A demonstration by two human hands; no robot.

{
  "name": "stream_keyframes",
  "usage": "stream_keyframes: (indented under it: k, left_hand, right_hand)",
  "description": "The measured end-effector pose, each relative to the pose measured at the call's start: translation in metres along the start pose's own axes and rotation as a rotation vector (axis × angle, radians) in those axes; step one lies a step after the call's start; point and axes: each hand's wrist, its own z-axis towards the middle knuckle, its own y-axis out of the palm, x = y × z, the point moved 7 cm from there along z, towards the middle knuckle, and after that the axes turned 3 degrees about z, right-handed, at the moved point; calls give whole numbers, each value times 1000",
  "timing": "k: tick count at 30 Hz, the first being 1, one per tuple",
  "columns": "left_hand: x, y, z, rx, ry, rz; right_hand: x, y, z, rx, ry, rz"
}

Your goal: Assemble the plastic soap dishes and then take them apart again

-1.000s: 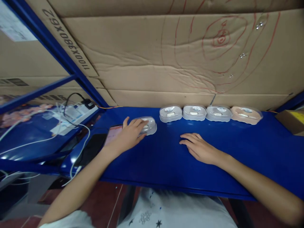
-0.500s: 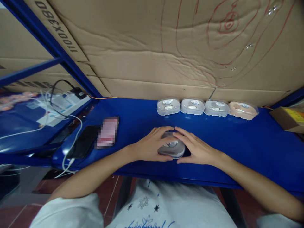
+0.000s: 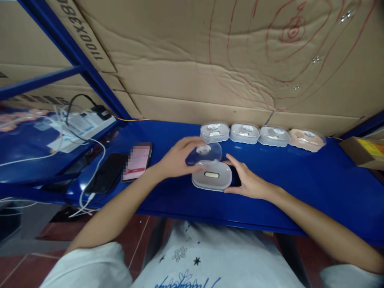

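A grey oval plastic box with a pale oblong inset on its top sits on the blue table in front of me. My left hand pinches a clear plastic lid bearing a round white sticker. The lid is raised off the box, behind its upper left edge. My right hand curves around the box's right end, thumb at the front corner and fingers at the back. Several similar lidded boxes stand in a row at the back; the rightmost one is peach.
Two phones, one black and one with a pink screen, lie to the left beside a white cable. A cardboard wall rises behind the table. An open carton is at the right edge.
The clear lid has come off the grey box, moving up and left with my left hand. My right hand stays at the box's right end.
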Motion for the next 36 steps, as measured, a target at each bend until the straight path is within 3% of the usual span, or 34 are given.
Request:
stream_keyframes:
  k: [2, 4, 8, 13, 21, 24, 28, 32, 36]
  left_hand:
    - [-27, -18, 1, 76, -124, 115]
    - [-54, -24, -1, 45, -266, 224]
    - [-78, -2, -9, -203, -379, 294]
    - [-91, 25, -12, -308, -483, 338]
    - [-148, 31, 45, -435, -581, 403]
    - [-141, 25, 56, -419, -562, 428]
    - [-93, 21, 52, -297, -435, 473]
    - [-50, 37, 52, -294, -268, 456]
    - [-44, 41, 61, -251, -259, 494]
  right_hand:
    - [3, 1, -1, -17, 11, 2]
    - [2, 1, -2, -29, 3, -3]
    - [1, 0, -1, -56, -11, -32]
    - [4, 0, 0, -60, -6, -47]
    - [8, 2, 2, -67, 26, -56]
    - [6, 1, 3, -67, 31, -58]
    - [4, 0, 4, -76, 27, -52]
    - [4, 0, 4, -77, 29, -56]
    - [4, 0, 4, -81, 27, -53]
